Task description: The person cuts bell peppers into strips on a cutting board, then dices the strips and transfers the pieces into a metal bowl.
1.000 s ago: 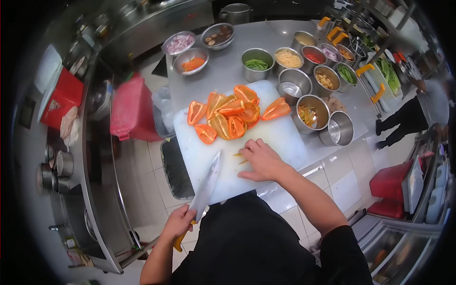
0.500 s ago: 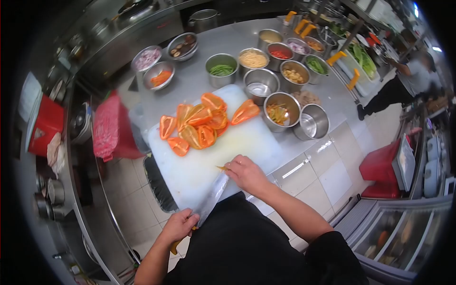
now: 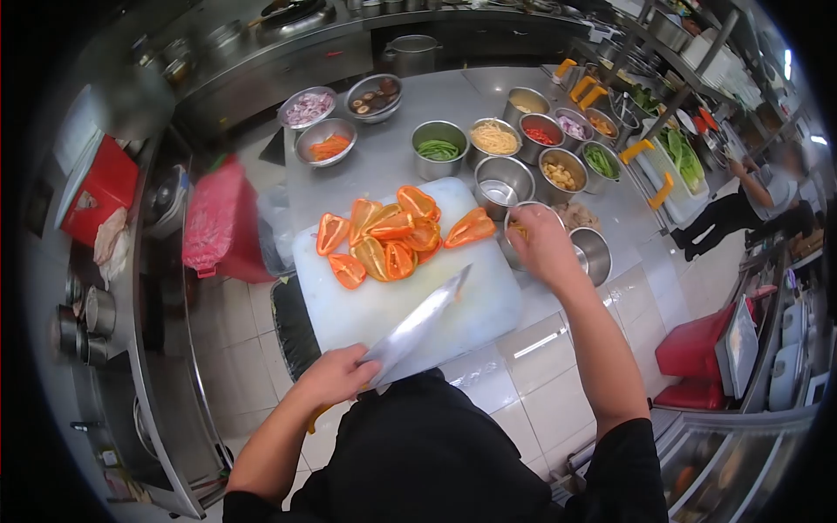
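My left hand [image 3: 338,376] is wrapped round the handle end of a large kitchen knife [image 3: 410,327]. The blade slants up and right over the white cutting board [image 3: 488,322]. My right hand [image 3: 542,244] reaches over the metal pot of pepper scraps [image 3: 521,207]. Its fingers curl down at the pot's mouth; the tips and anything in them are hidden. Several orange bell pepper pieces [image 3: 394,225] are heaped on the board's far half. One separate pepper piece [image 3: 469,227] lies right of the heap, and a small orange scrap [image 3: 459,296] is by the blade tip.
Metal pots hold green strips [image 3: 438,150], pale shreds [image 3: 494,137] and yellow chunks [image 3: 559,176]. An unfilled pot [image 3: 504,181] stands beyond my right hand. Bowls of carrot [image 3: 329,148] and onion [image 3: 309,109] are at the far left. A red bin [image 3: 218,218] stands left; another person [image 3: 754,196] is at right.
My right hand has moved from the knife tip, where it held a small orange strip, up and right to the scrap pot. The knife blade has swung out over the board.
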Demonstrator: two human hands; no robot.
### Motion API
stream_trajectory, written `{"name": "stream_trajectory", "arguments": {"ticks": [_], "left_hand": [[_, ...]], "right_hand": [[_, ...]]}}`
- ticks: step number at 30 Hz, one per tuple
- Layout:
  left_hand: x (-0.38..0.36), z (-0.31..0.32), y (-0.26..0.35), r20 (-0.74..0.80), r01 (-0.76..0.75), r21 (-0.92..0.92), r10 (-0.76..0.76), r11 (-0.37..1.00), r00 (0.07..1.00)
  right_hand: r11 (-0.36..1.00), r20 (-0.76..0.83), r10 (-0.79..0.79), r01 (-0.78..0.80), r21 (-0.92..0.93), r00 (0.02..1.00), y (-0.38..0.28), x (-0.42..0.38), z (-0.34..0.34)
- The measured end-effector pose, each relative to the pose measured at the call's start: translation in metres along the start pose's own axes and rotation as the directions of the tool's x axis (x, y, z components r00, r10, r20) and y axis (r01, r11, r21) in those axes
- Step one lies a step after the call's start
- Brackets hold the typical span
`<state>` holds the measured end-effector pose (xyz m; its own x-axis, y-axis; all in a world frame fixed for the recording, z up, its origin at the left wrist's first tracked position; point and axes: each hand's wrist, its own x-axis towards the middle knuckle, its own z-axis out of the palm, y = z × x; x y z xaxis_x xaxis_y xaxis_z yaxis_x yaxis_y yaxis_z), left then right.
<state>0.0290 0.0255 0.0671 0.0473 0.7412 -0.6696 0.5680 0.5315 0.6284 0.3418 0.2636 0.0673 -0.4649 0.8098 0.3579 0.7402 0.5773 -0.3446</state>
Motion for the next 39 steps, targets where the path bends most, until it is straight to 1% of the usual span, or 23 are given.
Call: {"name": "stream_trajectory", "arguments": {"ticks": [2,3,6,7,10,11,13,14,15,16,17,18,21,22,24,25,26,28,31,34,35,37,39], "left_hand": [[-0.013,0.003,-0.041,-0.022,0.082,-0.107,-0.085,0.991,0.996],[-0.019,0.003,-0.056,-0.033,0.117,-0.162,-0.124,0.980,0.992],[-0.040,0.003,-0.083,-0.036,0.164,-0.285,-0.181,0.945,0.983],[-0.045,0.002,-0.088,-0.036,0.172,-0.303,-0.191,0.937,0.981],[-0.060,-0.004,-0.096,-0.046,0.159,-0.357,-0.187,0.920,0.981],[-0.064,-0.005,-0.098,-0.058,0.135,-0.366,-0.167,0.921,0.984],[-0.068,-0.013,-0.100,-0.090,0.077,-0.374,-0.119,0.924,0.989],[-0.069,-0.014,-0.103,-0.099,0.075,-0.387,-0.122,0.919,0.988],[-0.067,-0.016,-0.104,-0.108,0.063,-0.392,-0.114,0.918,0.988],[-0.063,-0.020,-0.105,-0.115,0.044,-0.392,-0.097,0.919,0.989],[-0.062,-0.023,-0.107,-0.134,0.024,-0.373,-0.080,0.928,0.988],[-0.059,-0.025,-0.109,-0.154,-0.007,-0.344,-0.049,0.939,0.987],[-0.049,-0.033,-0.112,-0.173,-0.093,-0.291,0.043,0.952,0.984],[-0.047,-0.037,-0.111,-0.179,-0.118,-0.283,0.069,0.952,0.981],[-0.049,-0.042,-0.107,-0.141,-0.110,-0.341,0.065,0.934,0.988],[-0.046,-0.045,-0.103,-0.131,-0.096,-0.375,0.050,0.922,0.990],[-0.041,-0.047,-0.100,-0.120,-0.124,-0.355,0.087,0.926,0.989],[-0.039,-0.050,-0.103,-0.116,-0.138,-0.326,0.105,0.935,0.988],[-0.038,-0.051,-0.094,-0.127,-0.129,-0.328,0.091,0.936,0.988],[-0.037,-0.054,-0.108,-0.184,-0.145,-0.325,0.088,0.934,0.979],[-0.040,-0.056,-0.116,-0.213,-0.141,-0.345,0.069,0.928,0.975],[-0.051,-0.063,-0.119,-0.260,-0.119,-0.359,0.023,0.926,0.965],[-0.065,-0.066,-0.126,-0.268,-0.074,-0.349,-0.024,0.934,0.963]], "right_hand": [[0.997,0.143,-0.038,0.027,0.077,0.989,-0.024,-0.004,0.011],[0.998,0.211,-0.025,0.012,0.063,0.977,-0.033,-0.003,0.021],[0.988,0.228,-0.057,0.022,0.155,0.972,-0.063,0.001,0.048],[0.994,0.264,-0.056,0.030,0.103,0.963,-0.075,0.005,0.053],[0.970,0.350,-0.114,0.027,0.242,0.930,-0.111,0.000,0.060],[0.973,0.333,-0.122,0.047,0.224,0.935,-0.126,-0.008,0.060],[0.963,0.392,-0.021,-0.086,0.253,0.920,-0.152,-0.019,0.063],[0.953,0.416,0.038,-0.159,0.260,0.908,-0.162,-0.025,0.065],[0.879,0.474,0.117,-0.313,0.359,0.873,-0.167,-0.029,0.075],[0.737,0.475,0.184,-0.441,0.513,0.861,-0.170,-0.037,0.094],[0.550,0.480,0.250,-0.531,0.644,0.841,-0.171,-0.046,0.116],[0.334,0.480,0.313,-0.568,0.752,0.820,-0.173,-0.048,0.128],[0.061,0.592,0.395,-0.663,0.746,0.703,-0.171,-0.047,0.119],[0.046,0.572,0.421,-0.647,0.761,0.703,-0.164,-0.047,0.110],[0.018,0.548,0.457,-0.624,0.782,0.700,-0.149,-0.050,0.092],[0.083,0.478,0.510,-0.594,0.800,0.715,-0.138,-0.049,0.081],[0.139,0.422,0.546,-0.575,0.807,0.724,-0.124,-0.050,0.073],[0.222,0.351,0.575,-0.554,0.802,0.739,-0.113,-0.057,0.072],[0.192,0.412,0.573,-0.605,0.773,0.708,-0.123,-0.063,0.071],[0.515,0.286,0.524,-0.566,0.643,0.802,-0.128,-0.072,0.093],[0.647,0.278,0.444,-0.520,0.558,0.852,-0.131,-0.076,0.099],[0.861,0.277,0.257,-0.349,0.369,0.926,-0.137,-0.076,0.109],[0.933,0.183,0.151,-0.202,0.299,0.971,-0.144,-0.075,0.140]]}}
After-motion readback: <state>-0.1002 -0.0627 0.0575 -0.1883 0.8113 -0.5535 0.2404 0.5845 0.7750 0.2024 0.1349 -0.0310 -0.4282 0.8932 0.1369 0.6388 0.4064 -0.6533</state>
